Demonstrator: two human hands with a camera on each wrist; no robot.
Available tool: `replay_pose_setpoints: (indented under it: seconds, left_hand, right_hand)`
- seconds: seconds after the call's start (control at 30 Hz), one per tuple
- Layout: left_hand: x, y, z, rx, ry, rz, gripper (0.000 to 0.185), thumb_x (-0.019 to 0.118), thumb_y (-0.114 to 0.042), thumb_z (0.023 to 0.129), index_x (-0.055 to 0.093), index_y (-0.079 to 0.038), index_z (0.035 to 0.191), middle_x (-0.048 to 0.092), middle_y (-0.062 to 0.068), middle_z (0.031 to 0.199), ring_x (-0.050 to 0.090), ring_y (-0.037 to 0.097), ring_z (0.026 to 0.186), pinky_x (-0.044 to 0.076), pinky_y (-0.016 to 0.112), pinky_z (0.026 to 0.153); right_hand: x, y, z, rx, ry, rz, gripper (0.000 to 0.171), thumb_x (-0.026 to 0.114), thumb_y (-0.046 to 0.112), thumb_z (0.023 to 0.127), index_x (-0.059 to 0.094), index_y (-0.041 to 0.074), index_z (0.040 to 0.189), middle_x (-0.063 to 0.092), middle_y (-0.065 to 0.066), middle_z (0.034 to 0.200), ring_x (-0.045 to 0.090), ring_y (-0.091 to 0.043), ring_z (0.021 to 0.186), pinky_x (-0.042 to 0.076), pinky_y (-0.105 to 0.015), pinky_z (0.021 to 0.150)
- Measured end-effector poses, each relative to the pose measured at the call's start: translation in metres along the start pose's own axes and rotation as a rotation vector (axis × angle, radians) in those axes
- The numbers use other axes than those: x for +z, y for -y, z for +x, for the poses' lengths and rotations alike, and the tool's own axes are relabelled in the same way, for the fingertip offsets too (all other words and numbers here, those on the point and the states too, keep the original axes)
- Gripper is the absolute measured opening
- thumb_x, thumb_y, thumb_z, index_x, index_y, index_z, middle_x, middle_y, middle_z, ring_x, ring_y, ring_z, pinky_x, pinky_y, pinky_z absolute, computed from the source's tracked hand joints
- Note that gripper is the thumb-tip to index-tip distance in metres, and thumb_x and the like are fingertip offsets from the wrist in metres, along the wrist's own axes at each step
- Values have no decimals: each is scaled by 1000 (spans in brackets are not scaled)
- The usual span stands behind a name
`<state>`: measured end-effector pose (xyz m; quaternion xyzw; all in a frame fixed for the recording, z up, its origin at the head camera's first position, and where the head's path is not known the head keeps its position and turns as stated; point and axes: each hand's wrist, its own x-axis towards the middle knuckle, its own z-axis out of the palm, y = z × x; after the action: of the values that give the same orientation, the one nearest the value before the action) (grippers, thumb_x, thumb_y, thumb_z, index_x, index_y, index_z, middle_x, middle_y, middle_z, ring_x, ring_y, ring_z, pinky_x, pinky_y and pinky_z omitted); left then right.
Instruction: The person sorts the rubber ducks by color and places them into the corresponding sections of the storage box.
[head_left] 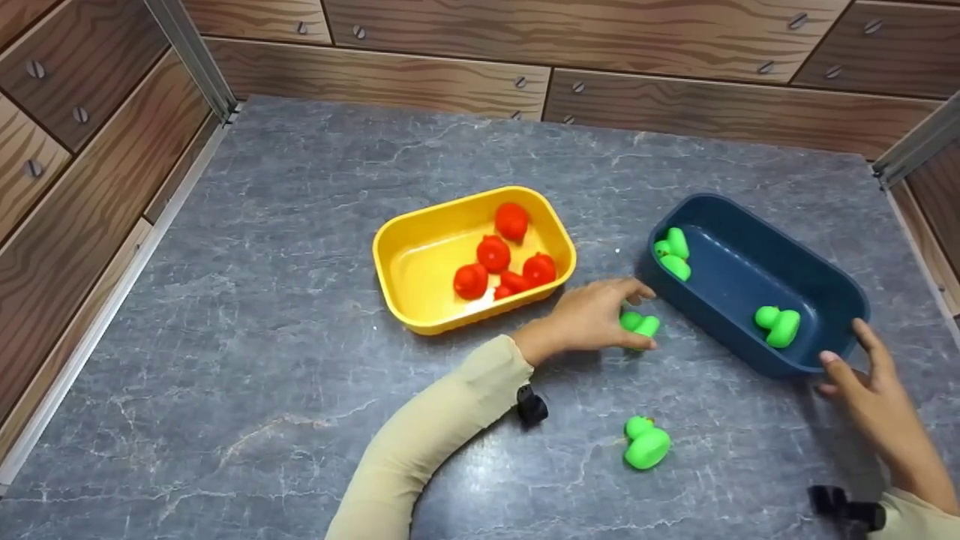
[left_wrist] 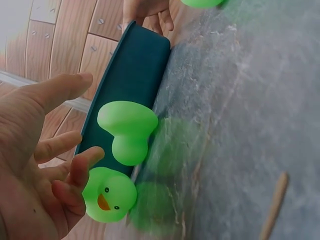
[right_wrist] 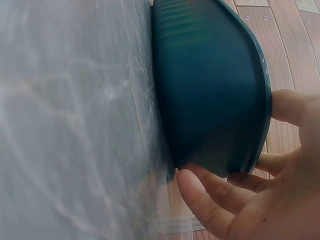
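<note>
Close unclenched left hand [head_left: 589,315] squarely on a green duck [left_wrist: 129,122], steadying the blue bin [head_left: 727,281] near right edge of worktop [head_left: 247,315] with relaxed right hand [head_left: 881,401].

The left arm [head_left: 431,442], in a pale sleeve, bends upward and ends at a left wrist [head_left: 538,341] behind and to the left of its fingers. The left hand [head_left: 589,316] reaches rightward, its thumb [head_left: 631,340] well apart from the loosely bent fingers [left_wrist: 80,170]. Right of those fingertips and somewhat nearer the body, the right hand [head_left: 879,390] spreads its slightly bent digits, the right wrist [head_left: 930,480] trailing below them.
</note>
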<state>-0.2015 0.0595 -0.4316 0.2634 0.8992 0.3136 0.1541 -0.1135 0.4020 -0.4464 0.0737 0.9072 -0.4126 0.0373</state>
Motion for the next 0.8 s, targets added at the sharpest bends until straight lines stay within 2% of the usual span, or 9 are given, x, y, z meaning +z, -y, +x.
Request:
replay_pose_setpoints:
  seconds: [0.27, 0.57, 0.8]
  left_hand:
    - [-1, 0, 1, 10, 38, 45, 63, 75, -51, 78, 52, -32, 134, 58, -13, 133, 55, 6, 119, 45, 28, 97]
    - [0, 3, 0, 54, 38, 75, 63, 77, -47, 77, 54, -31, 134, 59, -14, 133, 56, 6, 117, 46, 28, 92]
    - [-1, 4, 0, 62, 50, 94, 61, 77, -44, 78, 56, -29, 133, 62, -11, 128, 58, 7, 109, 46, 28, 86]
  right_hand:
    - [-1, -3, 1, -16, 6, 29, 74, 43, 30, 102, -7, 20, 156, -15, -12, 161, 51, 17, 75, 40, -2, 67]
    - [0, 0, 0, -2, 11, 1, 75, 42, 31, 103, -9, 13, 155, -16, -19, 160, 49, 18, 74, 37, 0, 66]
    - [1, -3, 2, 11, 0, -4, 76, 43, 33, 102, -9, 13, 155, -16, -20, 159, 48, 19, 73, 37, -1, 65]
